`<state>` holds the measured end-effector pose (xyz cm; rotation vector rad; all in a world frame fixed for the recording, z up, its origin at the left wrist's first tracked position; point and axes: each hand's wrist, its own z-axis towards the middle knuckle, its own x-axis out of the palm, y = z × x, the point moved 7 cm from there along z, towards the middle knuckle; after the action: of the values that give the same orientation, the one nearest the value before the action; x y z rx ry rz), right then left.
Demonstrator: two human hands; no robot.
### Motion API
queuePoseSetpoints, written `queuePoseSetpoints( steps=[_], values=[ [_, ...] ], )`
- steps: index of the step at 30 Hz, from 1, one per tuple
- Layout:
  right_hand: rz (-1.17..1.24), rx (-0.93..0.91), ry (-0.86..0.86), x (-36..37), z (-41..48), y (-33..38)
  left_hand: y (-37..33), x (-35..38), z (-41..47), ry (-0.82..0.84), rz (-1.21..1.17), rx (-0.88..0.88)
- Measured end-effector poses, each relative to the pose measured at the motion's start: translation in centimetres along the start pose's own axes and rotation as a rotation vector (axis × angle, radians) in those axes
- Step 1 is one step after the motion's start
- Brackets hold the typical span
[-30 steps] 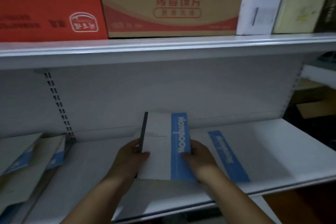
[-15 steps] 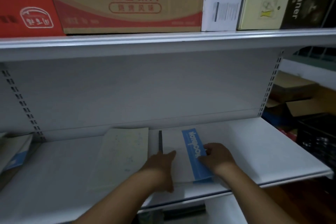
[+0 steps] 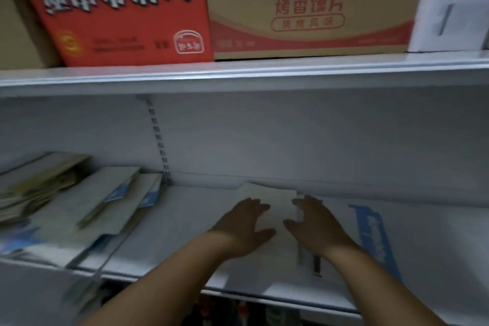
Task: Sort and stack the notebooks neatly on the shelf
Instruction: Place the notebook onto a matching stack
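My left hand [image 3: 244, 227] lies flat, fingers spread, palm down on the pale cream notebook [image 3: 277, 209] on the lower shelf [image 3: 185, 219]. Nothing is pinched; it is an open press. My right hand [image 3: 316, 227] is equally open, fingers fanned, just right of the left one. Its palm covers the seam where the cream notebook meets the blue-striped notebook [image 3: 375, 241], which lies flat to the right of that hand. I cannot tell whether the right palm bears on one cover or both.

Half a second ago my left hand rested on the white cover by the dark spine and my right on the blue stripe. Both hands now sit further left, over the cream cover. One second ago the striped notebook was lifted between both hands; it now lies flat on the shelf. The view has also swung left: the red carton [image 3: 127, 8] on the upper shelf [image 3: 238, 74] is back in view above my left hand, beside the tan carton [image 3: 309, 8].

Far left of my left hand, a loose pile of notebooks [image 3: 79, 206] lies askew, overlapping, some with blue patches. Motion blur smears their edges, and I cannot count them. The dark spine [image 3: 316, 264] shows only as a short strip below my right wrist. The stripe's lettering is unreadable. A white box [image 3: 449, 2] is cut off at the top right.
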<state>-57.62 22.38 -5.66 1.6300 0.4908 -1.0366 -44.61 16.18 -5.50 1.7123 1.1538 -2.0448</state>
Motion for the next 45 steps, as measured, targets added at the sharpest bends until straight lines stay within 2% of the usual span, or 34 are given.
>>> queuePoseSetpoints(
  steps=[5, 9, 14, 18, 21, 23, 24, 27, 31, 34, 37, 39, 45],
  values=[
    [0.019, -0.161, 0.163, 6.9, 1.6, 9.7, 11.5, -5.2, -4.4, -0.132, 0.081, -0.177],
    [0.046, -0.216, 0.252, 12.6, 2.2, 17.1, 17.9, -8.5, -8.1, -0.226, 0.072, -0.22],
    [0.108, -0.248, 0.222, 18.5, 3.9, 27.1, 26.6, -13.1, -11.8, -0.323, 0.001, -0.195],
    [0.372, -0.101, 0.229, 22.2, 6.0, 30.7, 33.6, -15.1, -13.9, -0.349, 0.02, -0.27],
    [0.541, 0.053, 0.278, 23.9, 6.2, 31.5, 35.6, -14.4, -13.8, -0.256, 0.14, -0.225],
    [0.614, 0.147, 0.298, 24.4, 6.4, 31.4, 35.5, -14.3, -13.8, -0.285, 0.214, -0.191],
    [0.664, 0.186, 0.3, 24.5, 6.4, 31.1, 34.6, -14.2, -13.6, -0.296, 0.249, -0.121],
    [0.848, 0.292, 0.32, 24.8, 6.5, 30.1, 31.9, -12.9, -13.6, -0.276, 0.212, 0.033],
    [0.924, 0.234, 0.35, 23.5, 5.9, 29.3, 30.5, -12.7, -13.0, -0.231, 0.068, 0.051],
    [0.947, 0.193, 0.224, 20.3, 5.4, 26.4, 28.8, -12.9, -12.2, -0.259, 0.108, 0.099],
    [1.047, 0.208, 0.085, 16.0, 4.3, 21.7, 27.5, -12.2, -10.8, -0.298, -0.045, 0.011],
    [1.089, 0.232, 0.009, 13.1, 3.1, 18.1, 24.8, -11.2, -9.0, -0.294, -0.083, 0.014],
    [1.1, 0.342, -0.14, 7.4, -0.4, 7.7, 15.1, -4.3, -3.3, 0.063, -0.2, 0.01]
  ],
)
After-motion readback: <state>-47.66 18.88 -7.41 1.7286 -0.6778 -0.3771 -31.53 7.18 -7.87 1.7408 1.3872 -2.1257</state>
